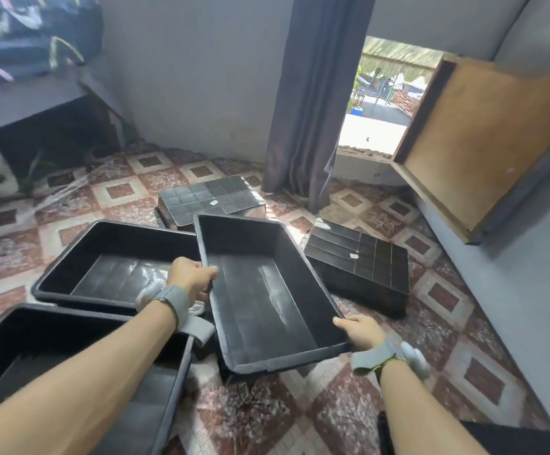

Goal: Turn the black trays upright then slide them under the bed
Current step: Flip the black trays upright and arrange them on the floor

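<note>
Nearest upright tray (70,372) on the patterned floor (332,405) bottom left, left hand (192,276) and right hand (360,330) both clamped on the rim of the held upright tray (260,290), second upright tray (116,264) beside it, two overturned trays (211,198) (359,257) beyond, dark gap under the bed (54,133) far left

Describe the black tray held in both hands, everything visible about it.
The held tray is a deep rectangular black tub, seemingly plastic, with a rolled rim and sloping walls. It is upright, open side up, empty, its floor scuffed with a pale streak. It is tilted, its far end higher. The left hand grips the left rim; the right hand grips the near right corner. Whether its underside touches the floor cannot be told.
</note>
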Tool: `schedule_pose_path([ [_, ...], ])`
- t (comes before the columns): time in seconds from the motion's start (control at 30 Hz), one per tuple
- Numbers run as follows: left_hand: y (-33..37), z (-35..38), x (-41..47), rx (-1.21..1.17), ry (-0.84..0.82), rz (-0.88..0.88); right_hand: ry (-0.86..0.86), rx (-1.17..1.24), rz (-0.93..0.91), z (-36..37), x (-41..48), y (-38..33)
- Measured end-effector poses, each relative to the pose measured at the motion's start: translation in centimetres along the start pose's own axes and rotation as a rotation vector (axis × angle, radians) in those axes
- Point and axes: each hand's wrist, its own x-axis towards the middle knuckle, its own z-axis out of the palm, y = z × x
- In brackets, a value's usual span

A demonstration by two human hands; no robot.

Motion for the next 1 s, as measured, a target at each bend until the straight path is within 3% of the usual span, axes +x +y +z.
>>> schedule_pose_path([
  [0.2, -1.2, 6.4, -1.7, -0.186, 0.09, -0.141, 0.089, 0.404, 0.327, 3.1, -1.3, 0.7],
  [0.37, -2.6, 12.2, -3.4, -0.319, 0.013, -0.211, 0.324, 0.467, 0.322, 3.4, -2.1, 0.5],
  [0.5, -3.1, 13.0, -3.7, -0.254, -0.197, -0.264, 0.407, 0.401, 0.192, 1.6, -0.1, 2.7],
  [0.57, -3.6, 12.3, -3.9, -0.111, -0.353, -0.271, 0.378, 0.359, 0.175, 0.4, 0.7, 3.5],
  [0.63, -4.7, 11.1, -3.5, 0.186, -0.451, -0.18, 0.373, 0.319, 0.14, -0.5, 1.8, 3.9],
  [0.77, -6.3, 8.4, -1.4, 0.766, -0.262, 0.327, 0.394, 0.211, 0.099, -1.7, 3.8, 3.8],
  [0.87, -6.9, 7.6, 0.0, 1.017, -0.337, 0.627, 0.322, 0.058, 0.097, -1.9, 5.6, 3.6],
  [0.93, -7.6, 7.4, 0.8, 1.195, -0.482, 0.696, 0.311, 0.002, 0.093, -1.6, 7.0, 3.7],
  [1.0, -8.6, 7.1, 1.4, 1.312, -0.59, 0.657, 0.341, -0.055, 0.094, -1.0, 8.0, 4.0],
])
